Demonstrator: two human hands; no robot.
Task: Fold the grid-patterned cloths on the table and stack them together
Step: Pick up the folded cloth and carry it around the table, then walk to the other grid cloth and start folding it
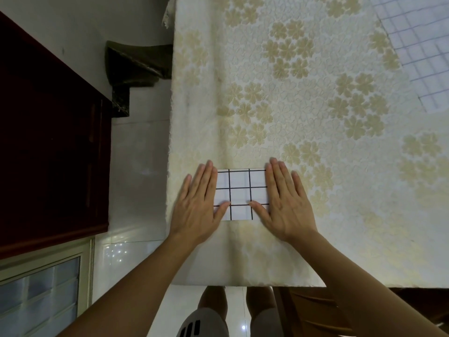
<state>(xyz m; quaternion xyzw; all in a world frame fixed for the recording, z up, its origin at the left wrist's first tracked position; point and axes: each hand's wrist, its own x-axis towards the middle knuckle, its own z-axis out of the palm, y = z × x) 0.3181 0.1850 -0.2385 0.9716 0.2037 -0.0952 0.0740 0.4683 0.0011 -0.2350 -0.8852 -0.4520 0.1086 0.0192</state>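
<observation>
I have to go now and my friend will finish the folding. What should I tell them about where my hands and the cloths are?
Left hand: flat, fingers straight, pressing the left edge of the folded cloth.
Right hand: flat, pressing its right edge.
Folded cloth: a small rectangle with bold black grid lines, near the front left edge of the table, on the flowered tablecloth.
Second cloth: pale, fine grid, spread out at the far right corner, partly out of view.
Done: first cloth looks folded.
Left: fold the second cloth, then stack the two together.

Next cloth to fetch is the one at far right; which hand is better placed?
Probably the right hand: it lies flat on the folded cloth's right side, nearer the unfolded cloth.
</observation>
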